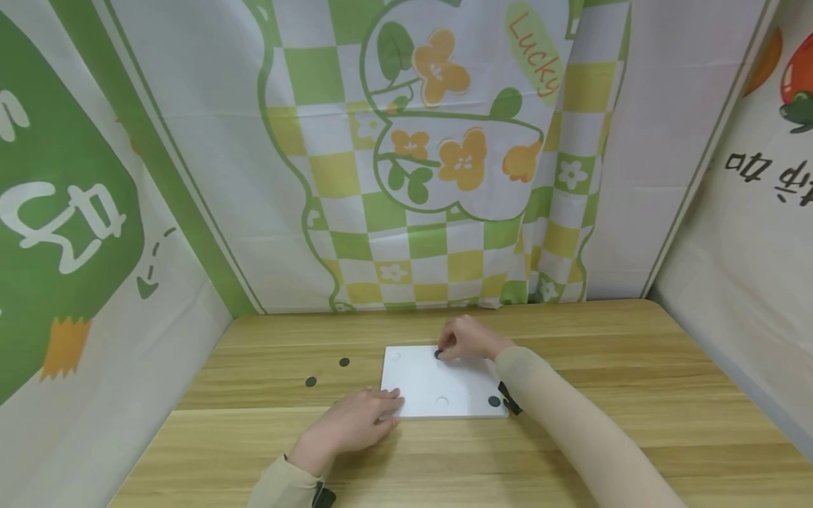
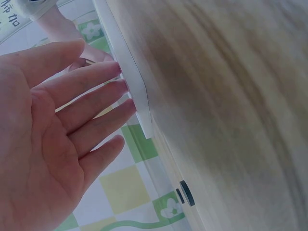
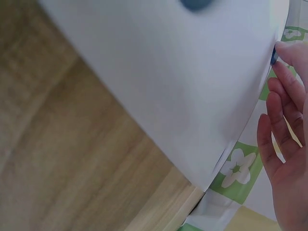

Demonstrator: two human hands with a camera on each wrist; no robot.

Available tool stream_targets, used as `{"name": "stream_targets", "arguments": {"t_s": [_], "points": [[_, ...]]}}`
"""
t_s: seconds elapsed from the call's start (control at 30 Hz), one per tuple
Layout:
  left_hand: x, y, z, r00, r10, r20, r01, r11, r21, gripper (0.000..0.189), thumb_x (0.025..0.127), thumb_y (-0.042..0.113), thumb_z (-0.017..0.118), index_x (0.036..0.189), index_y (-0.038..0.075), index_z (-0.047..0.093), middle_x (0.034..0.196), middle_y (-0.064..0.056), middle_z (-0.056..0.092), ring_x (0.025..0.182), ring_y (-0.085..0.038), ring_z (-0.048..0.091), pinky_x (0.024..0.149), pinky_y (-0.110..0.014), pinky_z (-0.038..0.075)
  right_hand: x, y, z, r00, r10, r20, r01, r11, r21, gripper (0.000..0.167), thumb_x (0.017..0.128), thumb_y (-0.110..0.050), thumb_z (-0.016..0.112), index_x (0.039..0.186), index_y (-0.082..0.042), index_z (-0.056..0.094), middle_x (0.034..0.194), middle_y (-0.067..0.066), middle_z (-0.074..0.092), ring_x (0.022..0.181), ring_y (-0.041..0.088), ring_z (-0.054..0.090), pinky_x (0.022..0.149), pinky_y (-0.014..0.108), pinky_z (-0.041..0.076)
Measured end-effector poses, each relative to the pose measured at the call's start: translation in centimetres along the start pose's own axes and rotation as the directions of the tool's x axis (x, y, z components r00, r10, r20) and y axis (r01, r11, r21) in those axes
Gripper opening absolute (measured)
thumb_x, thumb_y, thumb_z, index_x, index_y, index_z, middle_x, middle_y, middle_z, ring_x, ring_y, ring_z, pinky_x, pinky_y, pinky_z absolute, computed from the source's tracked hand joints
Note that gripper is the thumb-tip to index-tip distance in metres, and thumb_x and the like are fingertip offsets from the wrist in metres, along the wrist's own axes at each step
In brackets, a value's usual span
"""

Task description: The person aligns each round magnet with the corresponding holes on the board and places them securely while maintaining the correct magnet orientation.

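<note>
A white rectangular board (image 1: 419,381) with shallow round recesses lies flat on the wooden table. With straight fingers, my left hand (image 1: 358,422) touches the board's near left corner; the left wrist view shows its fingertips at the board's edge (image 2: 139,91). At the board's far edge, my right hand (image 1: 468,339) pinches a small dark disc (image 3: 275,55) between thumb and forefinger, over or in a recess; which one I cannot tell. Another dark disc (image 1: 494,401) sits at the near right corner of the board. Two loose dark discs, a farther disc (image 1: 344,362) and a nearer disc (image 1: 310,382), lie left of the board.
The wooden table (image 1: 267,444) extends on all sides of the board. A white, green and yellow checked cloth (image 1: 406,247) hangs behind its far edge. Printed cloth walls stand at left (image 1: 63,176) and right (image 1: 749,247).
</note>
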State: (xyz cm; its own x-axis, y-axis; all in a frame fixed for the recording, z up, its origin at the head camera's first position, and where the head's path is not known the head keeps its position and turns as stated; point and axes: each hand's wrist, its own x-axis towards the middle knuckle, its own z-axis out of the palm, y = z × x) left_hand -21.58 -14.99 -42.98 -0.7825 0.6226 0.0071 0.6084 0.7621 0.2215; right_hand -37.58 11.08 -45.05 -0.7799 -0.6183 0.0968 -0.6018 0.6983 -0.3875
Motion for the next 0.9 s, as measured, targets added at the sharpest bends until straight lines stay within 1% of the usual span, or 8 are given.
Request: {"name": "stream_targets", "arguments": {"t_s": [0.27,0.73,0.9], "points": [[-0.02,0.0,0.0,1.0,0.003,-0.006,-0.003,1.0,0.006,0.04,0.096,0.028,0.054,0.13,0.008,0.058,0.139,-0.01,0.053,0.127,-0.031,0.051,0.109,-0.049,0.037,0.01,0.09,-0.01,1.0,0.006,0.0,-0.006,1.0,0.007,0.011,0.076,-0.024,0.079,0.084,-0.018,0.073,0.084,-0.009,0.068,0.072,0.0,0.059,0.068,0.015,0.052],[0.07,-0.1,0.05,1.0,-0.013,0.005,0.013,1.0,0.003,0.04,0.097,0.03,0.052,0.131,0.009,0.057,0.14,-0.009,0.051,0.128,-0.03,0.05,0.111,-0.049,0.036,-0.07,0.28,-0.08,1.0,-0.022,0.002,0.021,0.999,0.024,0.01,0.077,-0.025,0.079,0.083,-0.019,0.073,0.084,-0.009,0.068,0.072,0.0,0.058,0.066,0.015,0.052],[0.07,-0.08,0.06,1.0,-0.011,0.002,0.011,1.0,-0.001,0.04,0.097,0.03,0.052,0.13,0.009,0.057,0.14,-0.009,0.052,0.128,-0.03,0.05,0.111,-0.049,0.036,-0.16,0.25,-0.13,1.0,-0.031,0.002,0.031,0.999,0.011,0.009,0.078,-0.025,0.078,0.083,-0.019,0.074,0.084,-0.009,0.068,0.072,0.0,0.058,0.066,0.015,0.051]]}}
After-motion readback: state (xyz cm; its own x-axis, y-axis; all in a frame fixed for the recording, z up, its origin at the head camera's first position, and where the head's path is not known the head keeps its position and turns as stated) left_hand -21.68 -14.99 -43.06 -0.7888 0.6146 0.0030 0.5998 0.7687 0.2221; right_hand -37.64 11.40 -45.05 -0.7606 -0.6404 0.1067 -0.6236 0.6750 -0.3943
